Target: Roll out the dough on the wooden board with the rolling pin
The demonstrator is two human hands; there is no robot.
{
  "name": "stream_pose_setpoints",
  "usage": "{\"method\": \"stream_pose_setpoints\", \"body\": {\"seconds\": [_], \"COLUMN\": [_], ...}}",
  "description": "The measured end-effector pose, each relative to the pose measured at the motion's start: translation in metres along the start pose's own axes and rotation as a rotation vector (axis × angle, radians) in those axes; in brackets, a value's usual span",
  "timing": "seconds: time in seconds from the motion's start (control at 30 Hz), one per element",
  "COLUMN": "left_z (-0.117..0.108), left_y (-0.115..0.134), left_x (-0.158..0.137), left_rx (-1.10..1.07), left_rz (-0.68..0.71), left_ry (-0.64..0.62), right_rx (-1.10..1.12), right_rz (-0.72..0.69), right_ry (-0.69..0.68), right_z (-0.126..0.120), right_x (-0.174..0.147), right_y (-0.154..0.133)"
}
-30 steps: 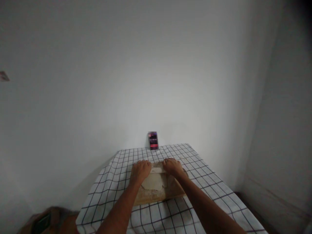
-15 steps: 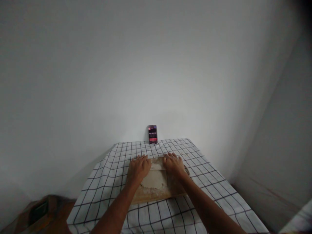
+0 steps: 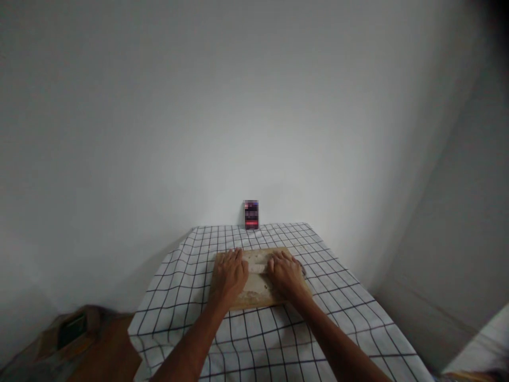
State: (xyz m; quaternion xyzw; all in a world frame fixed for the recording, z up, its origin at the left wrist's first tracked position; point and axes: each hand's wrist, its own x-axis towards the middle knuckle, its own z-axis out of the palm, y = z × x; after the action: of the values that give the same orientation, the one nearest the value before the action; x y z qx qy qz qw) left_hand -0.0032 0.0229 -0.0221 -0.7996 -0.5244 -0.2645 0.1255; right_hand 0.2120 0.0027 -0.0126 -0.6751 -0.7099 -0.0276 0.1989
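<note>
A floury wooden board (image 3: 250, 305) lies on the checked tablecloth, a sheet of pale dough (image 3: 254, 283) spread over it. Across the dough runs a pale rolling pin (image 3: 257, 269), visible only between my hands. My left hand (image 3: 231, 271) is curled over its left part, fingers pointing away from me. On the right part rests my right hand (image 3: 285, 271), also bent over the pin. Both hands cover the pin's ends. Just past the right hand, a small dark curved thing (image 3: 303, 268) shows beside the board; its kind is unclear.
A phone-like upright thing (image 3: 251, 215), its face pixelated, leans against the white wall (image 3: 254, 132) at the table's far edge. The white tablecloth (image 3: 178, 297) hangs over the front left edge. A cardboard box (image 3: 71, 331) stands low at left.
Both hands and the rolling pin have come back from near the board's far edge toward its middle, baring more board beyond them. The whole view has shifted slightly.
</note>
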Motion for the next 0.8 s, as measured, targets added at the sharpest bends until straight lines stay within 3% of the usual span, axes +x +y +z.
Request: {"method": "stream_pose_setpoints", "body": {"seconds": [0.4, 0.6, 0.7, 0.8], "left_z": [-0.014, -0.021, -0.019, -0.016], "left_y": [0.010, 0.011, 0.006, 0.000], "left_x": [-0.027, -0.054, -0.056, -0.039], "left_rx": [-0.008, 0.026, 0.048, 0.041], "left_rz": [-0.046, 0.001, 0.027, 0.027], "left_ry": [-0.018, 0.000, 0.016, -0.045], "right_rx": [0.044, 0.050, 0.058, 0.023], "right_rz": [0.030, -0.002, -0.017, -0.047], "right_ry": [-0.044, -0.045, -0.044, -0.058], "right_z": [-0.008, -0.009, -0.008, -0.009], "right_x": [-0.033, -0.052, -0.048, -0.028], "right_y": [-0.005, -0.008, -0.008, -0.006]}}
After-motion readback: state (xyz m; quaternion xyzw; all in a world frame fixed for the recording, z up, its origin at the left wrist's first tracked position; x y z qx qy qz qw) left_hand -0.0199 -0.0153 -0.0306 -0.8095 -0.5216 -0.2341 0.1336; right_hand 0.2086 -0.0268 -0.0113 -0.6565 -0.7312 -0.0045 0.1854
